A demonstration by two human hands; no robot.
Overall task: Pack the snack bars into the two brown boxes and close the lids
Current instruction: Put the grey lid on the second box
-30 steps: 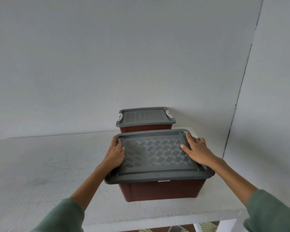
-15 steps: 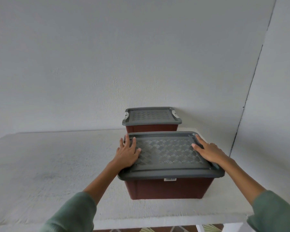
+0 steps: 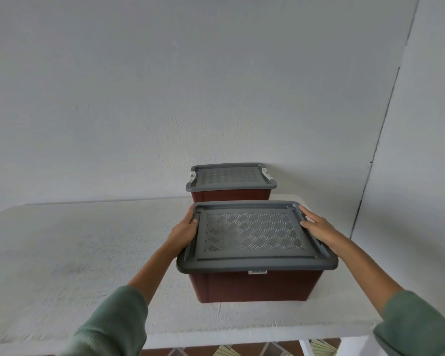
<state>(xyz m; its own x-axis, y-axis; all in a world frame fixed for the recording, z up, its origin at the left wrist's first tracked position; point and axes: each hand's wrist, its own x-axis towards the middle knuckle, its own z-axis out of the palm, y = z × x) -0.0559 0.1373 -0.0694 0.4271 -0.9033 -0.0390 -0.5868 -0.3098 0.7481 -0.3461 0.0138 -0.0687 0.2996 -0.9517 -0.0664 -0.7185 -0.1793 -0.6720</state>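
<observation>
Both the left hand [image 3: 183,231] and right hand [image 3: 317,227] grip the near lid [image 3: 252,235] by its edges; uneven pressure could leave one side unseated.

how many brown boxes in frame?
2. Near box at the table front, left hand and right hand gripping its grey lid. Far box right behind it, by the wall, lid on. No others visible.

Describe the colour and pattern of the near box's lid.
The lid is dark grey with a basket-weave tread pattern on its centre panel; head view.
</observation>
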